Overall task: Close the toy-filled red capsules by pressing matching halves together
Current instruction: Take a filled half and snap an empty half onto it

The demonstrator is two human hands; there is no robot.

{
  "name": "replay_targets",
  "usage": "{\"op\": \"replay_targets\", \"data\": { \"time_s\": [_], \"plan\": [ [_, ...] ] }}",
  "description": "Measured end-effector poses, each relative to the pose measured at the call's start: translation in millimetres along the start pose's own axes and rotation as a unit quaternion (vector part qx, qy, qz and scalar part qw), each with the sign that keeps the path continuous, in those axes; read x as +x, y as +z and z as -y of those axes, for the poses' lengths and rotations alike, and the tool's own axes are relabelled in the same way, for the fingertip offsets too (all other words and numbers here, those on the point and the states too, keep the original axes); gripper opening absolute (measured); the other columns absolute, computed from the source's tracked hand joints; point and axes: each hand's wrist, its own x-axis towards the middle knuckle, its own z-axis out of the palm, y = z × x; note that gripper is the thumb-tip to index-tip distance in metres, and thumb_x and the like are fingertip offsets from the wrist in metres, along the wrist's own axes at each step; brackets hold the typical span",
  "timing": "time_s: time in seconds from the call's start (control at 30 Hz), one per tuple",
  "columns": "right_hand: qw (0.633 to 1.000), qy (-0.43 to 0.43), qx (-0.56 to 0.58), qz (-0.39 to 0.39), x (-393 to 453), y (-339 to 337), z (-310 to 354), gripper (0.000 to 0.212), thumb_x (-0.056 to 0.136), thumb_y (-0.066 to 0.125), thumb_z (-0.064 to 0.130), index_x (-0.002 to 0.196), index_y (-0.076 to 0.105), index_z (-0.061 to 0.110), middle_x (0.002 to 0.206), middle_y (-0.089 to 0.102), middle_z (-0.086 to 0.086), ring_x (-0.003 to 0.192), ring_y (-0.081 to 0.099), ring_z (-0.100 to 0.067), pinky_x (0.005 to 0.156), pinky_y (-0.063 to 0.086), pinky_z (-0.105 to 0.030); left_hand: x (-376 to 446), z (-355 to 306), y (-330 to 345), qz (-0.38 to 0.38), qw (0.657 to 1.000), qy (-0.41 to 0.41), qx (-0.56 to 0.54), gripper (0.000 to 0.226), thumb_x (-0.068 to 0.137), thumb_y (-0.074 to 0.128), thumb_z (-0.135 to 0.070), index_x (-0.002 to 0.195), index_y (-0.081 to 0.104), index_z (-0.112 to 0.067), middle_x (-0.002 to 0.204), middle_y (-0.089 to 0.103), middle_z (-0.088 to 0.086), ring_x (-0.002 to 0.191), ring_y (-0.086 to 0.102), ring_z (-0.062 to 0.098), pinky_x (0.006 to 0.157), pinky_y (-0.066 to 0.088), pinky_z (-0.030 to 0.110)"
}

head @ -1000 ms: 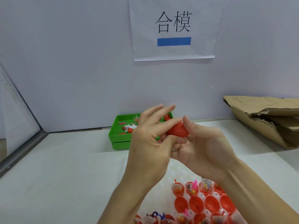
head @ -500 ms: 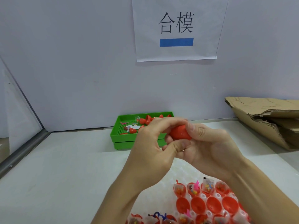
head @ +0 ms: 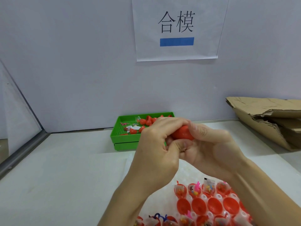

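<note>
left hand (head: 156, 149): fingers curled over top of the glossy red plastic capsule (head: 182, 133), thumb (head: 180, 145) tucked under it; gripping it from the left side.
right hand (head: 211, 144): fingers wrapped round the capsule's right side, gripping; thumb lies along the top, touching left fingertips.
capsule: clamped btwn both hands, held above the table, only a red patch shows btwn the fingers; seam hidden, can't tell if fully shut.
clear plastic blister tray (head: 218, 197): below the wrists, nearest the viewer. Far row = red halves w/ bagged toys (head: 209, 188); next row = empty red halves (head: 199, 205); more filled ones at the btm edge, cut off by frame. Tray's right side partly hidden under the right forearm.
green perforated plastic tray (head: 125, 137): just beyond the left knuckles, stacked on a 2nd green tray, back edge near the wall. Holds loose red capsule pieces (head: 143, 121) + small bagged bits; right part hidden behind the hands.
white table (head: 65, 168): wide bare stretch left of the left hand, out to the grey metal rail (head: 24, 149) at the left edge.
torn brown cardboard (head: 268, 119): well right of the right hand, against the wall.
white paper sign (head: 176, 28): on the wall above the hands, black characters + blue bar.
</note>
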Motion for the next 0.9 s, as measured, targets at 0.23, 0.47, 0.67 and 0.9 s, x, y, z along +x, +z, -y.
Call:
{"op": "replay_targets", "data": {
  "time_s": [0.23,0.47,0.67,0.9],
  "plan": [
    [0.945,-0.068,-0.304,-0.104,-2.2,-11.3,11.0,0.047,0.069,0.085,0.038,0.111,0.074,0.02,0.102,0.076,-0.011,0.099,0.073,-0.026,0.081,0.057,-0.029,-0.2,4.2,-8.3,0.028,0.998,-0.058,-0.022,0.044,0.088,0.073,-0.02,0.129,0.059,-0.028,0.123,0.062,-0.019,0.12,0.057,0.004,0.099,0.049,0.024],
    [0.829,-0.152,-0.513,-0.166,-1.3,-5.2,9.1,0.043,0.074,0.082,0.029,0.114,0.068,0.03,0.11,0.073,0.008,0.104,0.069,-0.018,0.085,0.057,-0.049,2.6,7.2,-6.8,-0.042,0.951,-0.237,-0.196,0.009,0.096,0.058,-0.008,0.103,0.065,-0.009,0.102,0.071,0.011,0.095,0.07,0.021,0.079,0.06,0.032],
    [0.768,-0.178,-0.594,-0.159,0.7,2.3,-1.5,0.047,0.077,0.085,0.016,0.12,0.067,0.027,0.114,0.071,0.02,0.103,0.068,-0.008,0.086,0.053,-0.031,3.2,8.6,0.9,0.014,0.911,-0.273,-0.31,0.031,0.09,0.061,-0.025,0.108,0.069,-0.002,0.091,0.076,0.012,0.086,0.074,0.019,0.076,0.06,0.03],
    [0.789,-0.15,-0.571,-0.169,0.1,-4.2,0.2,0.055,0.083,0.079,0.013,0.132,0.058,0.029,0.118,0.069,0.017,0.114,0.064,-0.004,0.087,0.056,-0.027,2.6,11.5,-0.4,-0.052,0.932,-0.251,-0.257,0.025,0.083,0.072,-0.025,0.104,0.071,-0.013,0.091,0.077,0.004,0.087,0.074,0.017,0.08,0.059,0.027]
  ]
}}
